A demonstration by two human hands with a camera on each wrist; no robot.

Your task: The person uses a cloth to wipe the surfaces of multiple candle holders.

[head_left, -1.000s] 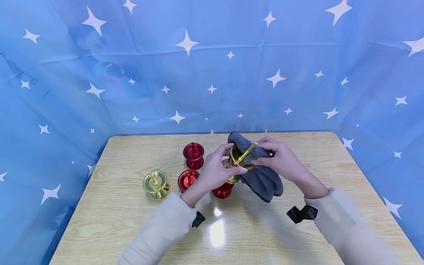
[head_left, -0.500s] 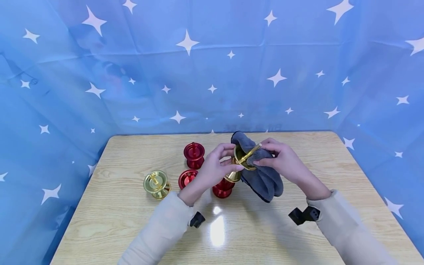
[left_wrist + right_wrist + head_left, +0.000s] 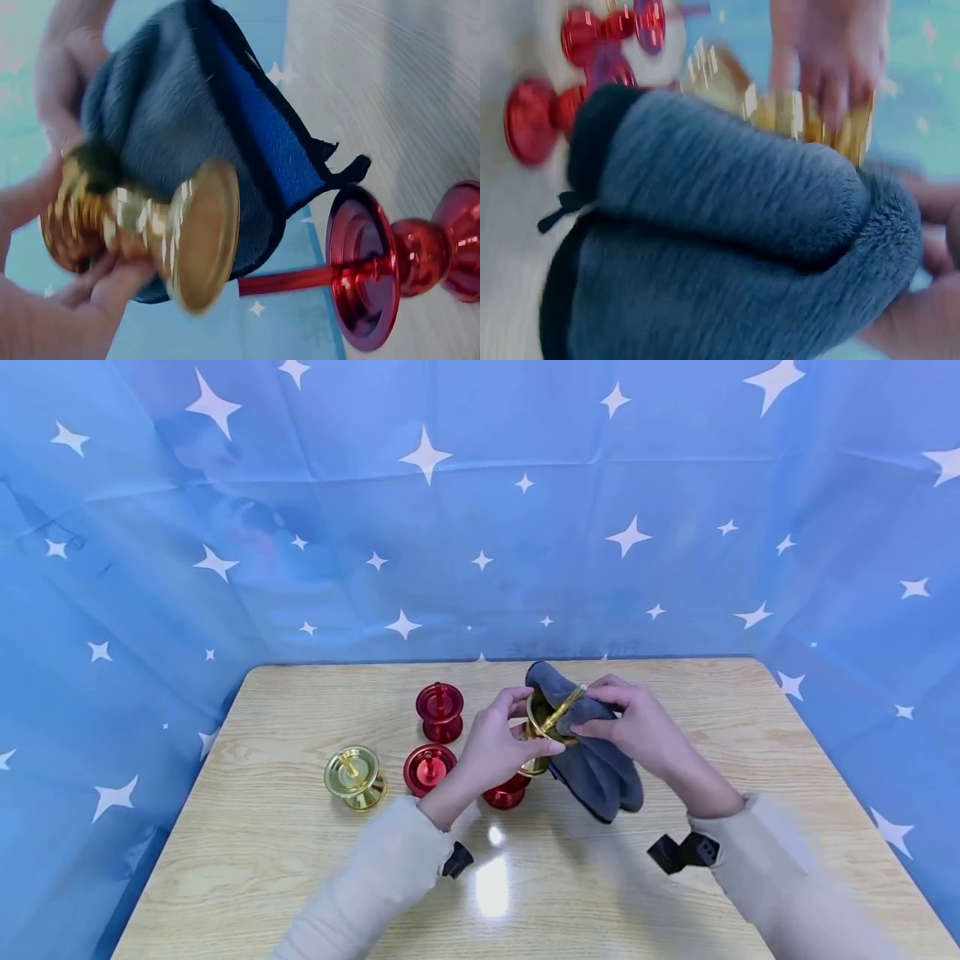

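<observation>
My left hand (image 3: 491,745) grips a gold metal candle holder (image 3: 142,217) by its narrow body, raised above the table and tilted. Its cup, with a central rod (image 3: 564,708), faces my right hand. A dark grey cloth (image 3: 600,772) with a dark edge is pinched by my right hand (image 3: 633,727) and lies against the cup's rim and inner side. The cloth's lower part hangs free; a blue face shows in the left wrist view. A red candle holder (image 3: 507,795) stands below the gold one, partly hidden by it in the head view.
On the wooden table (image 3: 247,860), two more red candle holders stand left of my hands, one at the back (image 3: 440,731) and one nearer (image 3: 420,768), close to my left forearm. Another gold holder (image 3: 355,777) stands farther left. A blue starry curtain (image 3: 480,510) hangs behind the table.
The gold candle holder has shifted slightly right, then a little back left, with small turns. Both hands keep their hold, and the cloth stays against the cup. The standing holders have not moved.
</observation>
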